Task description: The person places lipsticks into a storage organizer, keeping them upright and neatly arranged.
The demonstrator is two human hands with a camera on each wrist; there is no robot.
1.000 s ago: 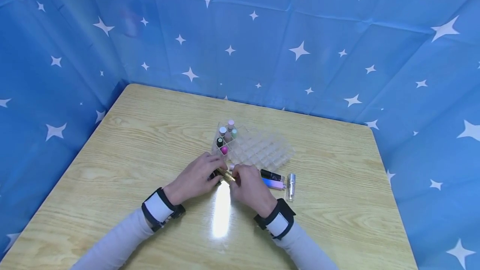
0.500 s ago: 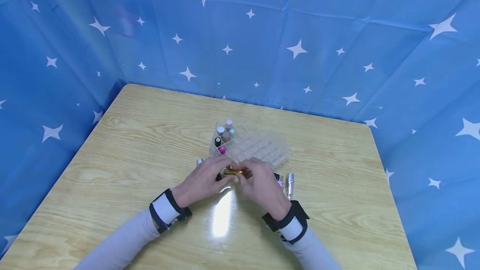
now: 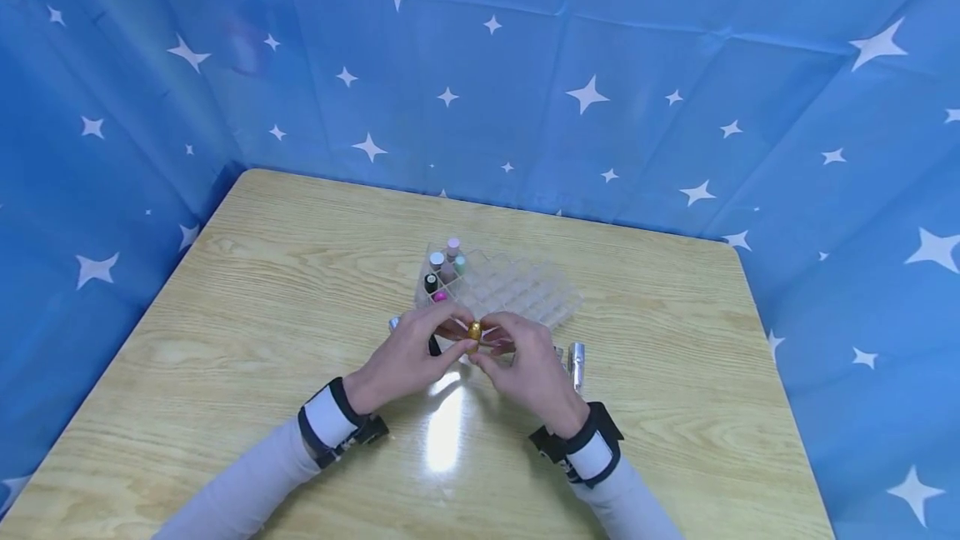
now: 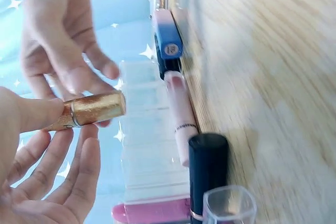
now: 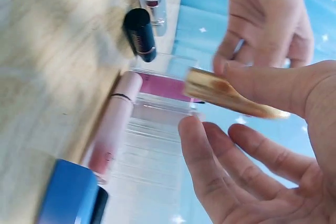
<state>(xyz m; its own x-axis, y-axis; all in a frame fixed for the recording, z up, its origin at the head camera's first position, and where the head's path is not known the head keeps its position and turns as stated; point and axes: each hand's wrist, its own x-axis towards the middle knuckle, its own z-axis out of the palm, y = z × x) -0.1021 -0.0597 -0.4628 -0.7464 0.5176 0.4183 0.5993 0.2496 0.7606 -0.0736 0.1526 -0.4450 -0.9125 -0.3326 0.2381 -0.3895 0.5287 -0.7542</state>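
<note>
A gold lipstick tube with a silver band is pinched between the thumb and fingers of my left hand. In the head view its rounded end points up toward me. My right hand is close on the other side, its fingers spread and loosely bent around the tube. In the right wrist view the right thumb overlaps the gold tube, while the fingertips are apart from it. Both hands are raised in front of a clear compartment organizer.
Several lipsticks and a magenta tube fill the organizer's left end. In front lie a black lipstick, a clear-cased tube, a pale pink tube and a blue-pink tube. A silver tube is at the right.
Both hands have lifted the gold tube slightly toward the organizer, turning it from slanted to end-up. The right hand's fingers have loosened from around it.
</note>
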